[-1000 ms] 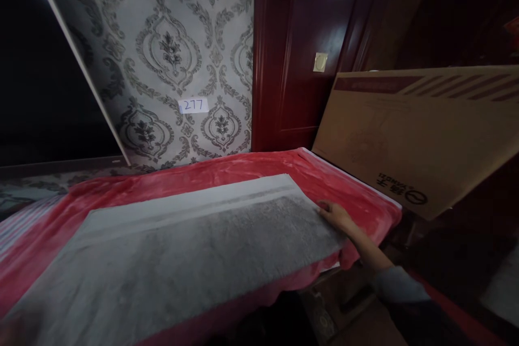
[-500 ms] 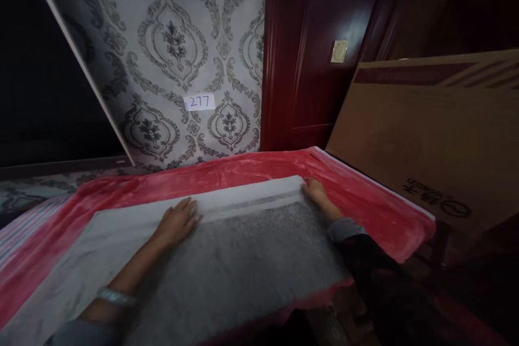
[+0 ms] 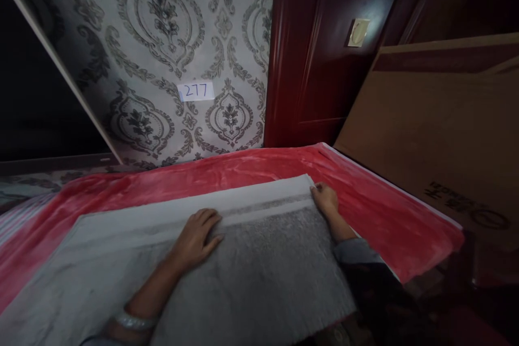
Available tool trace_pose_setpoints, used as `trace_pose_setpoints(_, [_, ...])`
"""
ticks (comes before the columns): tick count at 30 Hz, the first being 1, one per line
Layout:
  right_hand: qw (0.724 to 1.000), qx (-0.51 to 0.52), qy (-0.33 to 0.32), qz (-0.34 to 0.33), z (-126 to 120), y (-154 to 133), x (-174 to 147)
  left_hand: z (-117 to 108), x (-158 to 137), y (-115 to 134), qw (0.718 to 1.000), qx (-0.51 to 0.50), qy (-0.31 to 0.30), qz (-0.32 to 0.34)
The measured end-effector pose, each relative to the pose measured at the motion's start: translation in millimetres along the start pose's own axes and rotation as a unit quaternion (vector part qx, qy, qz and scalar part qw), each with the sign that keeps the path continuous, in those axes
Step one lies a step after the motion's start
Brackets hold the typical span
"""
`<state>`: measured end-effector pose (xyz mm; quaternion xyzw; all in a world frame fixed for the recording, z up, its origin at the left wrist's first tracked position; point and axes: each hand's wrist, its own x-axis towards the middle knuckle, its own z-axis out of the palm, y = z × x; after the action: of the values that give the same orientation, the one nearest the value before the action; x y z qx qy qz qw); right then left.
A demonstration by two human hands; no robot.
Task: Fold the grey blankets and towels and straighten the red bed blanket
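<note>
A large grey towel-like cloth (image 3: 275, 259) with a white and grey striped band lies spread before me. My left hand (image 3: 198, 238) rests flat on it near the striped band, fingers stretched out and the thumb apart. At the cloth's far right corner, my right hand (image 3: 326, 200) pinches the side edge between thumb and fingers. The edge there looks slightly raised, with more than one layer showing. Beneath the cloth is a red plush blanket (image 3: 381, 216), visible along the back and right side.
A big cardboard box (image 3: 430, 119) leans at the right. Behind the blanket stand a patterned wall (image 3: 227, 65) with a paper label (image 3: 197, 91) reading 277 and a dark red door panel (image 3: 312, 65). A black screen (image 3: 40, 97) is at the left.
My left hand has slid rightward along the striped band. My right hand has moved slightly down the side edge from the corner, pinching it. The camera view has shifted a little.
</note>
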<state>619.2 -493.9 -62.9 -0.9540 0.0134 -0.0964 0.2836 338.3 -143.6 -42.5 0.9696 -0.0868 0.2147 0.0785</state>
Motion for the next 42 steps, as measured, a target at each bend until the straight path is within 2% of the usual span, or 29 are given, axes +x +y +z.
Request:
trace_pose_setpoints(2, [1.0, 0.003, 0.006, -0.001, 1.0, 1.6, 0.8, -0.4, 4.6, 10.2, 1.0, -0.026, -0.003, 0.015])
trace_pose_setpoints(5, [1.0, 0.008, 0.01, -0.003, 1.9, 4.1, 1.9, 4.0, 12.5, 18.6, 0.999, -0.043, -0.018, 0.001])
trace_pose_setpoints(13, [1.0, 0.022, 0.017, -0.004, 4.3, 7.6, 3.1, 12.7, 20.0, 17.8, 0.996, -0.063, -0.034, -0.048])
trace_pose_setpoints(17, [0.999, 0.025, 0.019, 0.001, 5.1, 7.7, 4.1, 7.0, 18.9, 25.8, 0.993, -0.113, -0.03, -0.018])
trace_pose_setpoints(19, [0.999, 0.027, 0.02, 0.003, 5.6, 7.9, 4.7, 7.1, 20.7, 31.1, 0.992, -0.114, -0.045, -0.014])
trace_pose_setpoints(22, [0.999, 0.032, 0.021, 0.005, 6.1, 7.9, 5.0, 12.0, 25.6, 35.6, 0.993, -0.09, -0.066, -0.045])
trace_pose_setpoints(27, [0.999, 0.039, 0.025, 0.012, 5.5, 7.3, 4.6, 19.4, 29.8, 33.8, 0.993, -0.081, -0.06, -0.054])
trace_pose_setpoints(36, [0.997, 0.065, 0.031, 0.016, 5.1, 9.7, 7.2, 18.0, 28.3, 30.7, 0.992, -0.117, -0.024, -0.035])
trace_pose_setpoints(42, [0.997, 0.068, 0.028, 0.013, 5.0, 9.9, 6.8, 20.9, 26.8, 29.7, 0.99, -0.13, -0.035, -0.029])
